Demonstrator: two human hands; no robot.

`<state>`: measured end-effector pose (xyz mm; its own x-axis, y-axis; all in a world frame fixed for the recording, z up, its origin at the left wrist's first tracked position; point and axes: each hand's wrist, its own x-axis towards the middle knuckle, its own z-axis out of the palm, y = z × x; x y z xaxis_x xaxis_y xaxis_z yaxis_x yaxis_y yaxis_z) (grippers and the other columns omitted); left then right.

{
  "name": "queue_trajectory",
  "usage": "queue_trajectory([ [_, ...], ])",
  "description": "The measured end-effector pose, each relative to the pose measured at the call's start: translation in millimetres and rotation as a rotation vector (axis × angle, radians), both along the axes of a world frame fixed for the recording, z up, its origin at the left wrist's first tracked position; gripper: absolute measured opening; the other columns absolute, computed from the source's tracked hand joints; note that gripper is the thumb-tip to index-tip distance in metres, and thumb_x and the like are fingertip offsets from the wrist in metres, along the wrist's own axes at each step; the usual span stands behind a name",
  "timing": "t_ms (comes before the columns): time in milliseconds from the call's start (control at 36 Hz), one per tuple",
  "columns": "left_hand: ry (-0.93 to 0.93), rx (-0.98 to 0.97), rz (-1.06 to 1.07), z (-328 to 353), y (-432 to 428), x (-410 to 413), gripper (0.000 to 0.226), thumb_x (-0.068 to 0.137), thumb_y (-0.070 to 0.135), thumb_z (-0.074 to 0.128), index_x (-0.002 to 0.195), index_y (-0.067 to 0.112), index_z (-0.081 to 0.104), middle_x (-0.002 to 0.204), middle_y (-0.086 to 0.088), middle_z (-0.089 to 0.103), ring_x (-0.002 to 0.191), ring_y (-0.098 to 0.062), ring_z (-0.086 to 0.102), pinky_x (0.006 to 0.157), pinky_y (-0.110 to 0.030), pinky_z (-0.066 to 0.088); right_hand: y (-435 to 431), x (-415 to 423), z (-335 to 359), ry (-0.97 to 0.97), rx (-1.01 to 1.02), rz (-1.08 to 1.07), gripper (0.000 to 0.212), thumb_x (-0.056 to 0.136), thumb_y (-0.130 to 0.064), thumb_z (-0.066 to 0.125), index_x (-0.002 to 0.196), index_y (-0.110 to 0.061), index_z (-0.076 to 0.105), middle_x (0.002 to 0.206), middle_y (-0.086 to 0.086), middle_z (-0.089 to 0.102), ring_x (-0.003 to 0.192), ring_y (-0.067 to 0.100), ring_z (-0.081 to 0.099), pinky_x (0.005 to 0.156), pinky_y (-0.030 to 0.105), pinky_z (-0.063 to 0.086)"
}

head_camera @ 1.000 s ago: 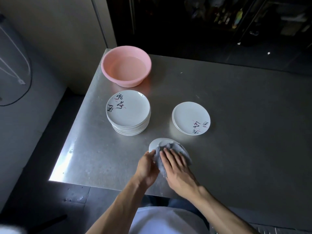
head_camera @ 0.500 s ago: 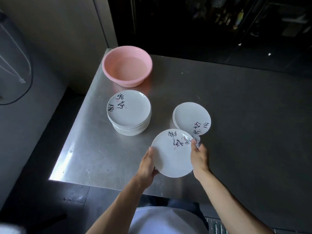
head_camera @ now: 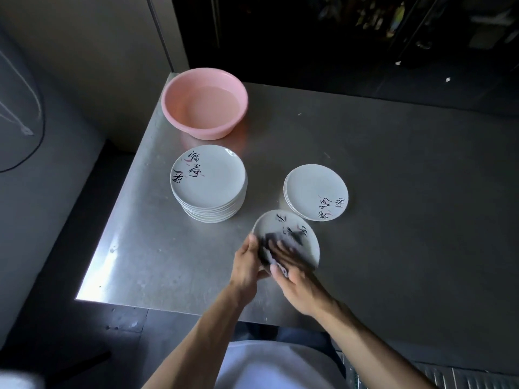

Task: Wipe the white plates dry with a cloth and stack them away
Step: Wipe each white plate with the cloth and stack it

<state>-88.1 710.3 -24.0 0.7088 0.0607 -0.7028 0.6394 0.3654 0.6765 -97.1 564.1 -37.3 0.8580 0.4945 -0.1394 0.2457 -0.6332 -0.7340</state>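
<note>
Head view: a white plate (head_camera: 271,223), lower centre of frame, is held tilted over the bench (head_camera: 393,192), the left hand (head_camera: 247,262) gripping its left rim in curled fingers while the blurred right hand (head_camera: 297,284) presses a grey cloth (head_camera: 280,270) on its face, fingers flat. A short stack (head_camera: 314,186) lies just upper right, a taller stack (head_camera: 209,181) upper left, a pink basin (head_camera: 196,130) beyond. A one-sided hold on a possibly wet rim could let the plate slip under hard rubbing

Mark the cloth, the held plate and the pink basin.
cloth (head_camera: 270,239), head view, grey fold at its upper left.
held plate (head_camera: 309,244), head view, bare right side.
basin (head_camera: 210,130), head view, front outer wall.
</note>
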Motion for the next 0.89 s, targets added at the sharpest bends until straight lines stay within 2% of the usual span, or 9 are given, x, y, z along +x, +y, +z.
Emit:
queue_trajectory([
  [83, -0.049, 0.018, 0.091, 1, 4, 11, 0.049, 0.110, 0.052, 0.038, 0.134, 0.019, 0.065, 0.116, -0.006, 0.078, 0.110, -0.029, 0.073, 0.067, -0.040, 0.063, -26, -8, 6, -0.200, -0.120, 0.076, 0.049, 0.106, -0.038, 0.035, 0.151, -0.021, 0.042, 0.160, -0.008, 0.033, 0.151, 0.008, 0.021, 0.124, 0.033, 0.016],
  [167, -0.123, 0.037, 0.097, 8, 2, 25, 0.041, 0.108, 0.054, 0.041, 0.133, 0.033, 0.066, 0.118, 0.010, 0.076, 0.109, -0.016, 0.071, 0.067, -0.036, 0.062, -47, -9, 9, -0.285, -0.151, -0.100, 0.048, 0.104, -0.034, 0.038, 0.144, -0.010, 0.052, 0.156, 0.001, 0.040, 0.149, 0.017, 0.029, 0.120, 0.044, 0.029],
  [333, -0.189, 0.072, 0.089, 16, -14, 54, 0.053, 0.094, 0.065, 0.046, 0.133, 0.034, 0.064, 0.119, 0.013, 0.074, 0.116, -0.019, 0.067, 0.067, -0.036, 0.063, -68, -7, 15, -0.219, -0.031, -0.404, 0.047, 0.103, -0.035, 0.039, 0.139, -0.013, 0.058, 0.149, -0.004, 0.051, 0.137, 0.008, 0.046, 0.113, 0.025, 0.037],
  [417, -0.206, 0.097, 0.076, 17, -29, 72, 0.043, 0.105, 0.057, 0.044, 0.134, 0.032, 0.064, 0.124, 0.006, 0.072, 0.118, -0.024, 0.065, 0.071, -0.042, 0.065, -72, -4, 16, -0.230, -0.010, -0.473, 0.034, 0.100, -0.033, 0.040, 0.122, -0.020, 0.064, 0.120, -0.003, 0.067, 0.109, 0.015, 0.065, 0.092, 0.021, 0.046],
  [472, -0.190, 0.111, 0.086, 15, -39, 85, 0.040, 0.110, 0.050, 0.041, 0.136, 0.030, 0.063, 0.125, 0.004, 0.070, 0.120, -0.027, 0.064, 0.074, -0.045, 0.065, -74, -1, 16, -0.199, -0.027, -0.494, 0.027, 0.098, -0.036, 0.041, 0.109, -0.024, 0.062, 0.101, -0.003, 0.069, 0.090, 0.019, 0.066, 0.076, 0.026, 0.045],
  [500, -0.181, 0.118, 0.085, 15, -43, 91, 0.039, 0.111, 0.048, 0.040, 0.137, 0.029, 0.062, 0.127, 0.002, 0.068, 0.123, -0.029, 0.063, 0.077, -0.047, 0.065, -75, 0, 15, -0.164, -0.032, -0.480, 0.027, 0.098, -0.038, 0.040, 0.108, -0.025, 0.063, 0.100, -0.005, 0.068, 0.089, 0.017, 0.064, 0.074, 0.024, 0.045],
  [611, -0.170, 0.148, 0.062, 12, -59, 114, 0.036, 0.111, 0.047, 0.041, 0.134, 0.030, 0.063, 0.132, -0.002, 0.065, 0.126, -0.031, 0.060, 0.085, -0.055, 0.062, -80, 4, 10, -0.093, -0.032, -0.404, 0.023, 0.101, -0.040, 0.040, 0.109, -0.032, 0.060, 0.097, -0.014, 0.066, 0.085, -0.002, 0.059, 0.073, 0.004, 0.038],
  [750, -0.140, 0.181, 0.024, 7, -76, 136, 0.030, 0.113, 0.043, 0.039, 0.124, 0.034, 0.065, 0.118, 0.002, 0.067, 0.109, -0.025, 0.063, 0.060, -0.036, 0.062, -84, 12, 5, -0.016, -0.041, -0.403, 0.022, 0.101, -0.046, 0.037, 0.098, -0.035, 0.056, 0.085, -0.023, 0.057, 0.078, -0.006, 0.056, 0.068, 0.009, 0.039],
  [889, -0.130, 0.190, 0.002, 1, -88, 152, 0.029, 0.113, 0.039, 0.039, 0.127, 0.032, 0.064, 0.110, 0.006, 0.068, 0.096, -0.015, 0.065, 0.051, -0.031, 0.059, -88, 19, 5, 0.026, -0.012, -0.361, 0.026, 0.101, -0.044, 0.040, 0.089, -0.028, 0.057, 0.082, -0.014, 0.061, 0.076, 0.006, 0.058, 0.071, 0.027, 0.049],
])
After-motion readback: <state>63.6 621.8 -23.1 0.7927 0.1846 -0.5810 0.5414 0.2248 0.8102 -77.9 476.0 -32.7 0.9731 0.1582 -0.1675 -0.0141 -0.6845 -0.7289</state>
